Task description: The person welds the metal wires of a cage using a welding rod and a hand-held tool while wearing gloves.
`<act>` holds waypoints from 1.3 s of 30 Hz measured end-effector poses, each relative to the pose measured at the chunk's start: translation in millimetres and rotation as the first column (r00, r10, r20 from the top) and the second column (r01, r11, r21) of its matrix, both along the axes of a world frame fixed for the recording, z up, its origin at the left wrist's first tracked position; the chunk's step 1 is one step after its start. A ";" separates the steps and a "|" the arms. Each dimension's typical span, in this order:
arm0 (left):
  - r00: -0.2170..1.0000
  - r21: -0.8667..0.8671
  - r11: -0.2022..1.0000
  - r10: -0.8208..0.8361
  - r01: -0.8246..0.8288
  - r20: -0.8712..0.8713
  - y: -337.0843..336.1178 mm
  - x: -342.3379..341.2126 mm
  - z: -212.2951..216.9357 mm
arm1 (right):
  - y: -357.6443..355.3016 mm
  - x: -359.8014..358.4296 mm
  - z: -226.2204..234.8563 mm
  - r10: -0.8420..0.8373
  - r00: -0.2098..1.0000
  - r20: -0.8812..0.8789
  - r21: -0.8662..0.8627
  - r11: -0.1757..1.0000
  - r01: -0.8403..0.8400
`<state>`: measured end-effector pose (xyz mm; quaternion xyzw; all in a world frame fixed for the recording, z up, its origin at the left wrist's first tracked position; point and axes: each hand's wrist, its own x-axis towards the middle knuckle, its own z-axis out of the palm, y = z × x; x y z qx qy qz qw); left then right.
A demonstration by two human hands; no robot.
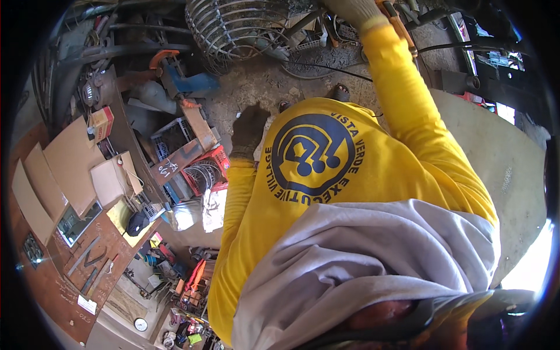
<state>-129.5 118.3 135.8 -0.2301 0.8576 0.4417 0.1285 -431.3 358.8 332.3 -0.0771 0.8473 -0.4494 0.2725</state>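
Both gloved hands, left hand [249,129] and right hand [357,10], hover above cluttered floor [256,87].

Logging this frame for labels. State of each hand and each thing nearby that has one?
Left hand: gloved, hanging free, holding nothing.
Right hand: gloved, raised by an orange-handled tool; grip not clear.
Wire fan guard: off its fan, lying on the floor.
Red crate: tilted, coiled wire inside.
Cardboard sheets: flat on the workbench.
Black cable: loose across the floor.
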 end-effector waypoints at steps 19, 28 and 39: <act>0.962 0.070 0.992 0.123 -0.109 -0.243 108.7 -63.1 153.7 | -20.9 133.0 -100.7 0.230 0.968 0.105 -0.642 0.759 -0.111; 0.939 -0.428 0.891 -0.266 0.152 -0.220 22.8 -57.4 192.5 | -26.2 122.1 -167.0 -0.082 0.930 0.358 -0.530 0.802 0.275; 0.837 -0.746 0.448 -0.477 0.494 0.268 19.2 -112.9 211.0 | -64.9 111.8 -261.1 -0.145 0.788 -0.599 -0.253 0.967 -0.014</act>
